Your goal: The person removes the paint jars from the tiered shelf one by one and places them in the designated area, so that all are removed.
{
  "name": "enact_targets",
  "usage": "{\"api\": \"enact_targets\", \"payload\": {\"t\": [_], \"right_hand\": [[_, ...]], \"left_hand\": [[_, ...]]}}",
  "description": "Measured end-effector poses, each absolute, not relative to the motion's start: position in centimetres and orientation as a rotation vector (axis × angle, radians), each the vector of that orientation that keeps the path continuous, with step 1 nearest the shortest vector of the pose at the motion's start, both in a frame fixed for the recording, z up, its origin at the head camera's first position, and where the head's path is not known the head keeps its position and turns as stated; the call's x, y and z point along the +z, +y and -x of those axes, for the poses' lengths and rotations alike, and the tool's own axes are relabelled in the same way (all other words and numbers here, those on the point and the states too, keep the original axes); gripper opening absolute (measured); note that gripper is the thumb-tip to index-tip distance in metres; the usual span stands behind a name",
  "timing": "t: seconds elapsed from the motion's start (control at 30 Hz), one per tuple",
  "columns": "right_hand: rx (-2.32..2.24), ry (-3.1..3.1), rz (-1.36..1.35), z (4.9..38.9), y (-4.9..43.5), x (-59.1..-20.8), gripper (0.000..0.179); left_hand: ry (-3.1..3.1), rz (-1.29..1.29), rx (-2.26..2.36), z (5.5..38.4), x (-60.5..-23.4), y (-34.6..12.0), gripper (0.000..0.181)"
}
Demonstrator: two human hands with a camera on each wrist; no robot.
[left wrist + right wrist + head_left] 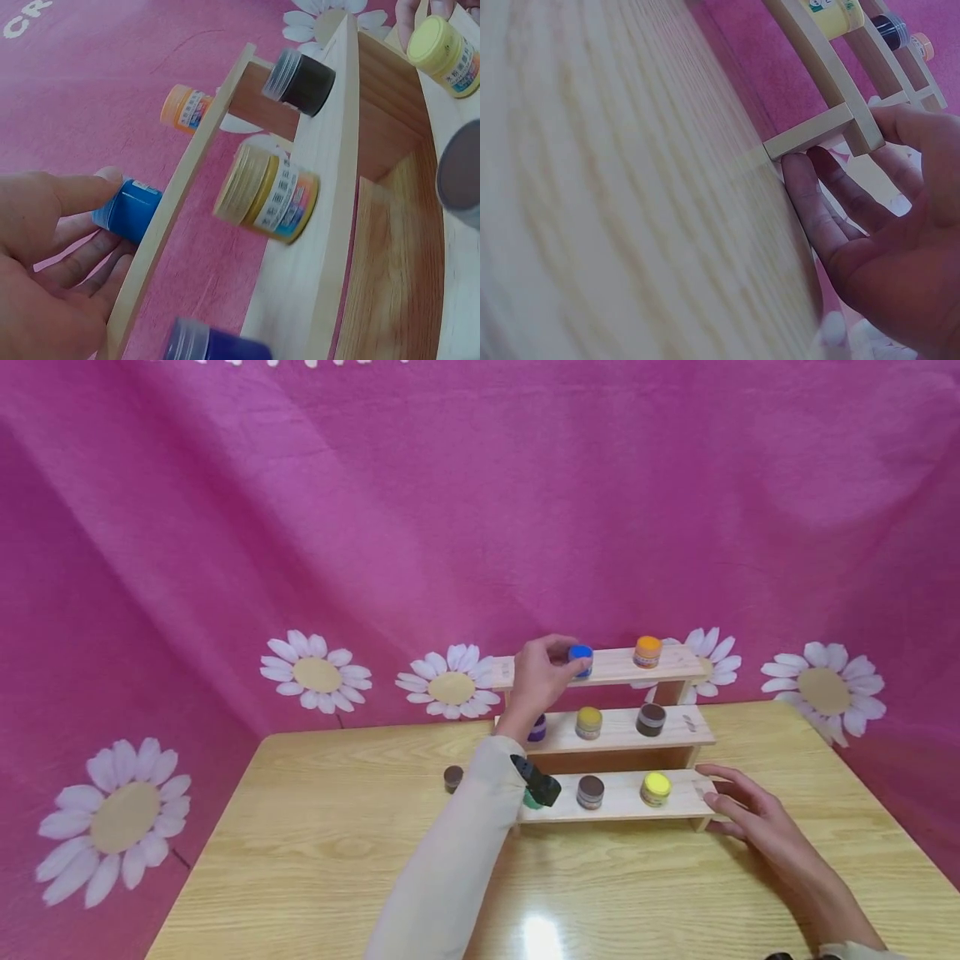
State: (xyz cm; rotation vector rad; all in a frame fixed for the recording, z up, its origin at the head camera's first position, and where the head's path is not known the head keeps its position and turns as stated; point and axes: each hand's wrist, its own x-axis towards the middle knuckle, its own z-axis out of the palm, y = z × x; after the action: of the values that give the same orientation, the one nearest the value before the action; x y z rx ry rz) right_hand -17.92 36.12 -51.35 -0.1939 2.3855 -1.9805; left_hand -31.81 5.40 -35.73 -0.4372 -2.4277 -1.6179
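A three-tier wooden rack (pixel 618 668) holds small paint jars. On its top tier my left hand (pixel 543 675) pinches a blue paint jar (pixel 136 208) between thumb and fingers, the jar's base right at the board. To the right of it stands an orange jar (pixel 647 652). At the right end of the bottom tier, my right hand (pixel 761 817) grips the rack, thumb over the board and fingers by the leg (pixel 810 135). Purple (pixel 537 728), mustard (pixel 588 722) and black (pixel 651 719) jars occupy the middle tier. Below are green (pixel 532 799), brown (pixel 590 792) and yellow (pixel 656 787) jars.
A dark brown jar (pixel 453 778) sits on the wooden table (pixel 337 843), left of the rack and beside my left sleeve (pixel 450 860). Behind the table hangs a pink cloth (pixel 480 527) with white flowers. My left forearm covers part of the rack's left end.
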Motion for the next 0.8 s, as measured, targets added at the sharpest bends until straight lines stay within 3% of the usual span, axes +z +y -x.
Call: {"api": "enact_targets", "payload": {"t": [0.8], "right_hand": [[-1.996,2.353,0.190,18.0,36.2,-51.3,0.045]], "left_hand": [[-2.124,0.617,-1.938,27.7,-35.1,-1.6,0.034]]}}
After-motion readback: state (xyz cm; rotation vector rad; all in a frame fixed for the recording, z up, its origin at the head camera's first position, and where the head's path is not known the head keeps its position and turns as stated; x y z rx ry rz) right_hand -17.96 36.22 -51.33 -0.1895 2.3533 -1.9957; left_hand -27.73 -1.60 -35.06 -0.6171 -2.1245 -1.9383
